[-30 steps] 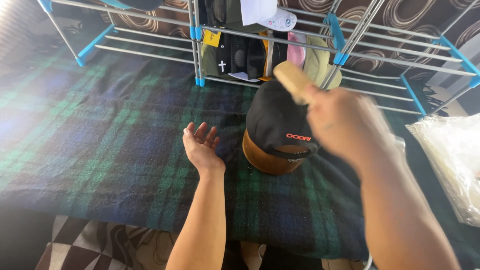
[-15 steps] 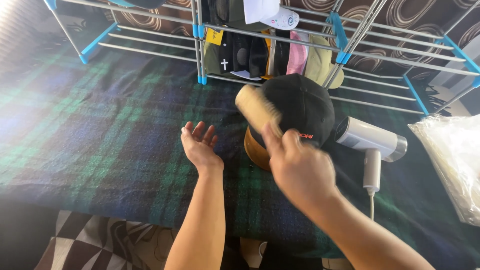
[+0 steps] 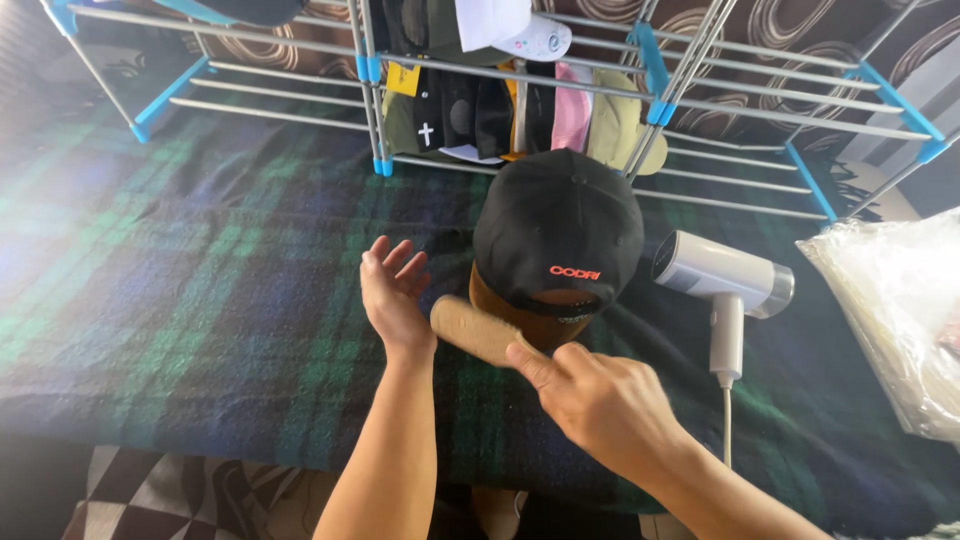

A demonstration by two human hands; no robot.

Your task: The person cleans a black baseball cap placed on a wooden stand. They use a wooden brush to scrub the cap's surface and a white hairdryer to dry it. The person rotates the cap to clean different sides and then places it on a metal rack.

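Note:
A black cap [image 3: 556, 228] with red lettering sits on a brown rounded stand [image 3: 520, 315] on the plaid cloth. My right hand [image 3: 600, 398] grips a tan wooden brush [image 3: 474, 328], held low at the cap's near left side. My left hand [image 3: 392, 292] is open, palm up, fingers spread, just left of the brush and the cap, holding nothing.
A white handheld steamer [image 3: 722, 280] lies right of the cap, its cord running toward me. A metal rack with blue joints [image 3: 650, 62] holds several caps behind. A clear plastic bag [image 3: 900, 310] lies at the far right. Dark green plaid cloth [image 3: 180, 300] covers the surface.
My right hand has brought the brush down from above the cap to its near left side, close to my left palm. The left hand has stayed still.

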